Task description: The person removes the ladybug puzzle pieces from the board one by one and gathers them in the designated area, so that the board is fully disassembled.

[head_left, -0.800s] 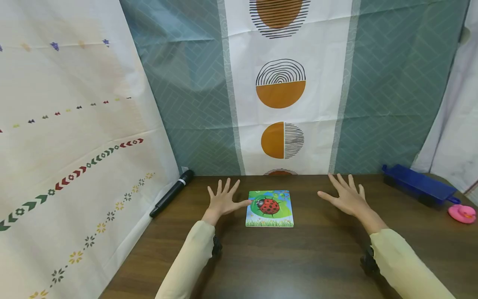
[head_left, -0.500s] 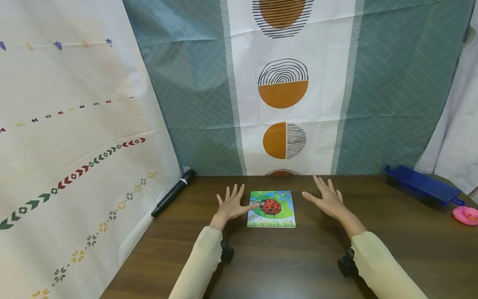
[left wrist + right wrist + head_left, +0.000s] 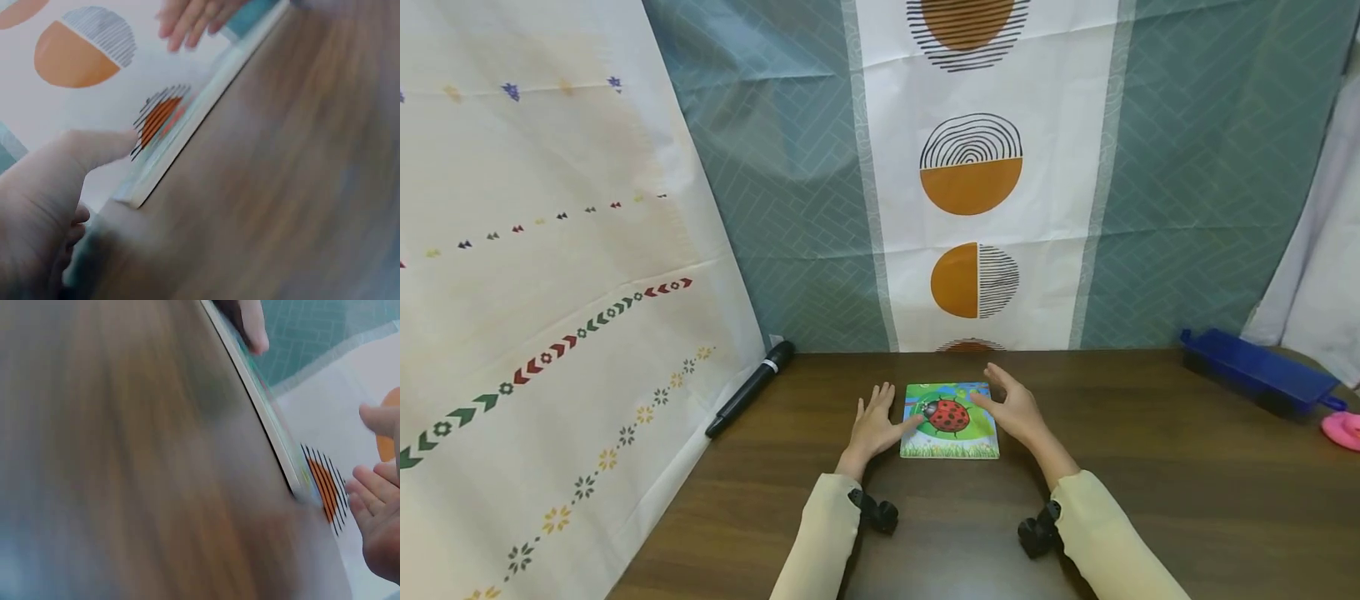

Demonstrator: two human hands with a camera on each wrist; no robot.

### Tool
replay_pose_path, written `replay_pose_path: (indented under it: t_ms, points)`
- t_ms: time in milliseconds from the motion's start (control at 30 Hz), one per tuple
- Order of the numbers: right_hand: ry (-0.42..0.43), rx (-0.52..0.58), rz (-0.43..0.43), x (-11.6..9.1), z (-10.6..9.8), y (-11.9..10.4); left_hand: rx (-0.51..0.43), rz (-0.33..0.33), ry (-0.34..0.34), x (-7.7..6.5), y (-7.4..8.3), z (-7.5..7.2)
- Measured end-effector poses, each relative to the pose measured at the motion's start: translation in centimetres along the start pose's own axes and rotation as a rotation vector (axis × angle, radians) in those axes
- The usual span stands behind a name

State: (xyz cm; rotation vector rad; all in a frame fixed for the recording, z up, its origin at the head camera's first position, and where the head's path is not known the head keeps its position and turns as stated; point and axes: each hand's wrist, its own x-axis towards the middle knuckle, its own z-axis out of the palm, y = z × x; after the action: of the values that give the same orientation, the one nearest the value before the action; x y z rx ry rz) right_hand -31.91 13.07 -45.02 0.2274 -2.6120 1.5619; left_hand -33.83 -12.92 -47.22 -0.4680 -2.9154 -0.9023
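Note:
A thin square board with a ladybug picture (image 3: 951, 421) lies flat on the brown table. At its left side is my left hand (image 3: 872, 432), fingers extended and the thumb reaching over the board's left edge. My right hand (image 3: 1021, 415) is at the opposite side, its thumb and fingertips overlapping the upper right corner in the head view. Neither hand grips anything. The left wrist view has the left thumb (image 3: 103, 149) straight beside the board's pale edge (image 3: 187, 140). In the right wrist view, the right hand (image 3: 381, 531) has its palm turned toward the board.
A thick black marker (image 3: 750, 388) lies at the table's left edge by the white cloth. Toward the back right stands a blue tray (image 3: 1262, 371), with a pink rubber duck (image 3: 1342, 430) in front of it. A patterned curtain (image 3: 820, 250) hangs behind the table (image 3: 955, 525).
Both hands have come inward to the board, the right hand moving far to the left and the left hand slightly right. Their spread fingers have drawn closer together. The board stays on the table.

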Motion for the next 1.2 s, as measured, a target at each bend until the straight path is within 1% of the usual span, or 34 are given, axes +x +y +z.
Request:
replay_pose_path:
  t_ms: [67, 200, 267, 467, 600, 667, 733, 867, 1067, 1200]
  points:
    - [0.042, 0.032, -0.020, 0.4, 1.0, -0.1, 0.020, 0.012, 0.025, 0.0, 0.0, 0.4]
    - [0.090, 0.060, -0.041, 1.4, 2.8, -0.5, 0.033, 0.024, 0.041, 0.1, 0.1, 0.9]
    - [0.094, 0.048, -0.048, 1.9, 3.6, -0.7, 0.024, 0.028, 0.040, 0.2, 0.2, 0.9]
    - [0.061, 0.000, -0.057, 3.2, 5.2, -1.3, 0.021, 0.056, 0.037, 0.3, 0.1, 0.6]
    - [0.026, -0.049, -0.025, 3.6, 5.8, -1.0, 0.043, 0.067, 0.038, 0.2, -0.1, 0.6]
    - [0.009, -0.097, -0.006, 3.7, 6.1, -0.7, 0.048, 0.067, 0.032, 0.2, -0.1, 0.7]
    - [0.005, -0.154, -0.006, 3.8, 6.2, -0.5, 0.051, 0.073, 0.031, 0.2, -0.1, 0.7]
    - [0.007, -0.237, -0.020, 3.9, 6.2, -0.3, 0.060, 0.086, 0.035, 0.3, -0.1, 0.8]
    - [-0.010, -0.297, -0.052, 4.0, 6.3, -0.3, 0.076, 0.090, 0.032, 0.5, -0.2, 0.8]
    - [-0.026, -0.333, -0.064, 3.9, 6.7, -0.4, 0.073, 0.086, 0.021, 0.2, -0.4, 0.7]
